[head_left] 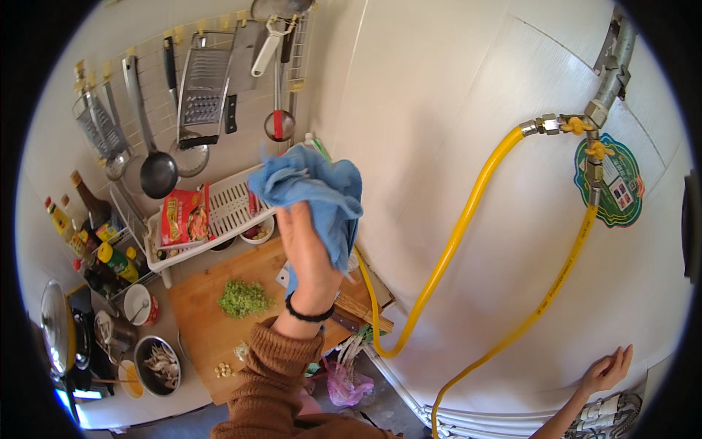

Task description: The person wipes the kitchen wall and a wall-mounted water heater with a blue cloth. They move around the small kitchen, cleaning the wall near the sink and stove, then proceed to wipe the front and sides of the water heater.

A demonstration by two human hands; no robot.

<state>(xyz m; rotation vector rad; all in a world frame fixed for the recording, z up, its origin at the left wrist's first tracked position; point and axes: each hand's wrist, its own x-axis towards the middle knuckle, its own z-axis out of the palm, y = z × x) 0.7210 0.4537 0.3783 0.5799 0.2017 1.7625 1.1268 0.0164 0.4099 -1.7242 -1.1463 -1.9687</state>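
Note:
My left hand (311, 252), in a brown knit sleeve with a black band at the wrist, is closed on a crumpled blue cloth (314, 175). The cloth is raised in front of the tiled wall, by the right end of a white slotted rack; whether it touches the wall cannot be told. Part of the fingers is hidden by its folds. At the lower right, my right hand (610, 368) holds nothing, fingers stretched out, close to the white wall. Below the left hand lies a wooden cutting board (197, 293) with chopped greens (245, 298) and small pale pieces (225, 369).
A yellow hose (479, 194) loops down the wall from a metal pipe (610, 80). Ladles and graters (205, 88) hang at the upper left. The white rack (234, 197) holds a red packet (184, 216). Bottles (95, 201), a bowl of sliced food (159, 366) and a pan stand left.

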